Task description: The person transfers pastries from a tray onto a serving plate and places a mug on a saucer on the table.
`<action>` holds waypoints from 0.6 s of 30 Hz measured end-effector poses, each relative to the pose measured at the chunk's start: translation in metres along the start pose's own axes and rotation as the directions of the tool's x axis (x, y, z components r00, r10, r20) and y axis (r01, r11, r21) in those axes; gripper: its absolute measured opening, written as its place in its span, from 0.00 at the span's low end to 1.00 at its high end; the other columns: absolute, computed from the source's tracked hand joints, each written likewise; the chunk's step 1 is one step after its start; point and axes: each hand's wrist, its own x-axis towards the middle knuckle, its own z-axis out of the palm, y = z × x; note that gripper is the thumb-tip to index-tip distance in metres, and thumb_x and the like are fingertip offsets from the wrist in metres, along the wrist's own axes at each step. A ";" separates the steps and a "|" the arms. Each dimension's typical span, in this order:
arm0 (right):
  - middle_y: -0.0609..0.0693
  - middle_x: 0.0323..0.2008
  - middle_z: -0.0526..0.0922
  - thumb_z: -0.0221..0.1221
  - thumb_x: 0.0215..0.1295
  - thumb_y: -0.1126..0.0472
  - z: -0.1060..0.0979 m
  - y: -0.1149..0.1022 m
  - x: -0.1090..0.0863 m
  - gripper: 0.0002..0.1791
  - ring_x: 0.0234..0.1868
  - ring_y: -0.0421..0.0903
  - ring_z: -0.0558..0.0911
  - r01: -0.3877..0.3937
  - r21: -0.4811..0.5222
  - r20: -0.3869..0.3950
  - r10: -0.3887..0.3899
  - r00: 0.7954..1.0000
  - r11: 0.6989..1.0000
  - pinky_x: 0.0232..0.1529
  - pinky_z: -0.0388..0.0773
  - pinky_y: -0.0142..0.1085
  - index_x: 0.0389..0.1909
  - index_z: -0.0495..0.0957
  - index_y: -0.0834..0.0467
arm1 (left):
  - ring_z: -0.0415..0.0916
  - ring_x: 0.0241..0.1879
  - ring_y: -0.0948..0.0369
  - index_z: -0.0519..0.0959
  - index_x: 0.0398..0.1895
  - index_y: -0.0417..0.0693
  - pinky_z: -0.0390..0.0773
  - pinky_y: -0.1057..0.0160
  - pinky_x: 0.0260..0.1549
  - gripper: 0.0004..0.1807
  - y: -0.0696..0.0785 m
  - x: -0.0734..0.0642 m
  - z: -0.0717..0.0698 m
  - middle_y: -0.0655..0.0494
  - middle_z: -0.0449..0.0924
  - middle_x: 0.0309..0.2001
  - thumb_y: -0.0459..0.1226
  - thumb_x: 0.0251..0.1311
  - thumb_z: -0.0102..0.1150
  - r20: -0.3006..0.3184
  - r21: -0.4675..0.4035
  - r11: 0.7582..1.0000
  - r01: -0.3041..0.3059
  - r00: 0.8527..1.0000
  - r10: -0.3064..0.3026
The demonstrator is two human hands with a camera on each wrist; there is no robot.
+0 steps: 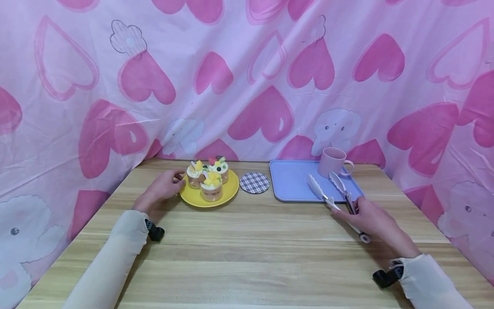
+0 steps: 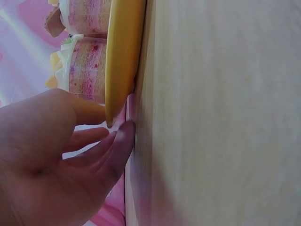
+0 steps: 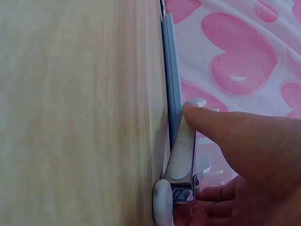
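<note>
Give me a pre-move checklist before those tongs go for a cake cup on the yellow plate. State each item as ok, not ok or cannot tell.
1. Right hand has the tongs in its grip: ok, fingers curl round the handles.
2. Tongs' arms spread apart: ok, the tips lie separated over the blue tray.
3. Left hand steadies the yellow plate: ok, fingers touch its rim.
4. Cake cups upright on the plate: ok, all three stand.
5. Path from tray to plate free: not ok, the checked coaster lies between.
6. Pink mug clear of the tongs: cannot tell, one tip lies close.
</note>
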 end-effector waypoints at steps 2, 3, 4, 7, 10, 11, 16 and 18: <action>0.55 0.30 0.69 0.61 0.63 0.19 -0.002 0.000 0.000 0.49 0.30 0.49 0.76 -0.005 0.012 0.001 0.005 1.000 1.000 0.26 0.73 0.39 0.49 0.68 0.66 | 0.80 0.63 0.39 0.67 0.78 0.32 0.85 0.43 0.61 0.30 -0.001 0.000 -0.002 0.30 0.78 0.67 0.39 0.80 0.52 -0.028 -0.007 1.000 0.015 0.999 -0.015; 0.55 0.31 0.70 0.60 0.63 0.19 -0.003 0.000 0.001 0.51 0.32 0.50 0.77 -0.007 0.019 0.000 0.007 1.000 1.000 0.27 0.73 0.39 0.51 0.68 0.66 | 0.80 0.62 0.40 0.68 0.78 0.33 0.85 0.43 0.61 0.29 -0.001 0.000 -0.003 0.31 0.78 0.67 0.39 0.80 0.51 -0.044 -0.007 1.000 0.024 0.999 -0.024; 0.56 0.32 0.71 0.59 0.64 0.18 -0.005 0.001 0.001 0.52 0.33 0.50 0.77 -0.006 0.024 -0.006 0.007 1.000 1.000 0.27 0.74 0.38 0.53 0.68 0.67 | 0.79 0.62 0.40 0.68 0.78 0.34 0.85 0.42 0.62 0.29 -0.001 -0.001 -0.004 0.32 0.78 0.67 0.40 0.80 0.51 -0.061 -0.009 1.000 0.029 0.998 -0.030; 0.57 0.34 0.73 0.57 0.65 0.17 -0.010 0.001 0.002 0.56 0.36 0.50 0.78 -0.008 0.032 -0.043 0.009 0.999 0.999 0.29 0.74 0.38 0.59 0.67 0.70 | 0.80 0.62 0.41 0.72 0.76 0.36 0.83 0.40 0.64 0.27 0.001 -0.001 -0.008 0.34 0.78 0.67 0.40 0.81 0.51 -0.132 -0.009 1.000 0.029 0.991 -0.030; 0.59 0.38 0.77 0.55 0.67 0.18 -0.016 0.001 0.005 0.56 0.39 0.52 0.78 -0.007 0.057 -0.096 0.013 0.995 0.998 0.30 0.76 0.37 0.64 0.68 0.70 | 0.81 0.59 0.42 0.75 0.72 0.36 0.85 0.40 0.61 0.24 0.008 0.000 -0.011 0.36 0.80 0.65 0.40 0.81 0.52 -0.208 -0.017 1.000 0.003 0.978 -0.006; 0.60 0.40 0.78 0.54 0.68 0.18 -0.018 0.001 0.006 0.56 0.40 0.53 0.78 -0.007 0.067 -0.114 0.015 0.993 0.998 0.31 0.77 0.37 0.65 0.68 0.69 | 0.82 0.58 0.42 0.77 0.71 0.37 0.86 0.41 0.60 0.23 0.011 0.000 -0.011 0.37 0.81 0.63 0.40 0.80 0.52 -0.234 -0.020 1.000 -0.008 0.972 0.003; 0.70 0.54 0.80 0.54 0.74 0.24 -0.030 0.003 0.017 0.51 0.47 0.61 0.81 0.047 0.081 -0.182 -0.031 0.983 0.996 0.35 0.86 0.41 0.67 0.68 0.70 | 0.84 0.56 0.43 0.81 0.66 0.39 0.88 0.42 0.56 0.20 0.035 0.001 -0.011 0.39 0.85 0.59 0.39 0.80 0.54 -0.347 -0.026 0.995 -0.095 0.934 0.081; 0.71 0.55 0.80 0.55 0.75 0.27 -0.034 0.003 0.023 0.48 0.49 0.63 0.82 0.078 0.071 -0.210 -0.061 0.976 0.994 0.36 0.88 0.44 0.66 0.70 0.71 | 0.84 0.55 0.44 0.82 0.65 0.40 0.88 0.42 0.54 0.19 0.047 0.001 -0.010 0.40 0.86 0.58 0.38 0.79 0.55 -0.380 -0.029 0.991 -0.133 0.918 0.112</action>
